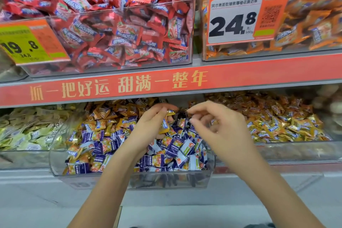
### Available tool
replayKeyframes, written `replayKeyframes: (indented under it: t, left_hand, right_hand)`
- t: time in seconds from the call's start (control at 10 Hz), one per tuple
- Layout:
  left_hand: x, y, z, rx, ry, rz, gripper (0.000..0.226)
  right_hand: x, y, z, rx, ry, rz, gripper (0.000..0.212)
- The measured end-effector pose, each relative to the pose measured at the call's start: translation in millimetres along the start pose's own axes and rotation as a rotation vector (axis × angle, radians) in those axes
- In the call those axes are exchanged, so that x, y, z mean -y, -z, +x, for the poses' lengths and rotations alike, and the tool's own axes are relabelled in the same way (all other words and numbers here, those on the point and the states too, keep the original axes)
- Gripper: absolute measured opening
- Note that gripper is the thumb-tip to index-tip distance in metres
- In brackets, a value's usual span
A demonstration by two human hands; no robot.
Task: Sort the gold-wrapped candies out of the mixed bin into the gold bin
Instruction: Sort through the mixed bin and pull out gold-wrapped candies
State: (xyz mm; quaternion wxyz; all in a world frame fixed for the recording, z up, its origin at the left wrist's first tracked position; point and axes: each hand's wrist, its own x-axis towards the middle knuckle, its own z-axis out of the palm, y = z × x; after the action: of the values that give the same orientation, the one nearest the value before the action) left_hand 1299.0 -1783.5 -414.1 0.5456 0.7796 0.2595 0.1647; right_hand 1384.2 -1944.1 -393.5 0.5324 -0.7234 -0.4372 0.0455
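Observation:
The mixed bin (61, 164) is a clear tub on the lower shelf, full of purple and gold-wrapped candies. My left hand (153, 124) hovers over its back half and holds gold-wrapped candies (164, 126), one pinched at the fingertips and another under the palm. My right hand (216, 124) is just to the right, fingers curled, with thumb and forefinger pinching a small gold candy (184, 110). The gold bin (296, 152) lies to the right on the same shelf, filled with gold wrappers.
A bin of pale yellow-green candies (27, 135) sits at the left. The red shelf strip (166, 85) hangs low over the bins' back. Above it stand a red candy bin (120, 39) and an orange candy bin (305, 24) with price tags.

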Motion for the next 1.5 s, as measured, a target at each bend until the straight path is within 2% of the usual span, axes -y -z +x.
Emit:
replayKeyframes:
  t: [0.1, 0.2, 0.3, 0.4, 0.5, 0.7, 0.8, 0.9, 1.1, 1.2, 1.3, 1.4, 1.5]
  left_hand:
    - [-1.4, -0.4, 1.8, -0.054, 0.038, -0.106, 0.036]
    - [-2.0, -0.5, 2.1, -0.083, 0.001, -0.125, 0.033]
    - [-6.8, -3.7, -2.8, -0.075, -0.025, -0.153, 0.028]
    - [-5.5, -10.8, -1.8, -0.026, -0.038, -0.063, 0.028]
    - [-4.9, -14.1, 1.4, -0.02, -0.062, 0.006, 0.035]
    - [-5.8, -15.7, 0.6, 0.023, -0.067, 0.08, 0.047]
    - [-9.5, -15.3, -4.3, 0.113, -0.061, 0.1, 0.051]
    - [-6.7, -14.5, -3.1, 0.087, -0.077, 0.04, 0.048]
    - [6.5, -5.2, 0.2, 0.028, -0.064, -0.093, 0.03]
    - [8.2, 5.7, 1.2, 0.093, -0.056, -0.098, 0.029]
    - [6.9, 21.6, -2.0, 0.227, -0.006, -0.046, 0.038]
    - [4.8, 29.4, -7.6, 0.269, -0.007, 0.046, 0.048]
    - [3.9, 31.3, -7.6, 0.193, -0.008, 0.056, 0.053]
  right_hand:
    - [13.7, -28.1, -10.2, 0.083, -0.223, 0.281, 0.037]
    - [19.5, -49.0, -12.1, 0.084, -0.555, 0.66, 0.043]
    - [16.0, -53.4, -2.6, -0.005, -0.881, 1.164, 0.043]
    - [10.2, -54.0, 4.9, -0.111, -1.036, 1.446, 0.025]
    - [3.6, -58.8, 10.0, -0.193, -1.052, 1.492, 0.014]
    - [-2.7, -65.4, 13.6, -0.251, -1.004, 1.48, 0.013]
    - [-1.8, -66.8, 14.2, -0.258, -1.003, 1.467, 0.016]
    - [-3.1, -67.9, 14.7, -0.232, -0.987, 1.453, 0.021]
    - [-6.4, -66.8, 16.1, -0.129, -0.951, 1.434, 0.036]
    - [-7.0, -66.8, 15.6, -0.125, -0.97, 1.445, 0.035]
    - [-7.8, -68.5, 15.6, -0.129, -0.973, 1.451, 0.025]
    - [-7.6, -69.9, 16.6, -0.157, -0.975, 1.446, 0.021]
    - [-9.1, -71.5, 16.4, -0.185, -0.955, 1.417, 0.022]
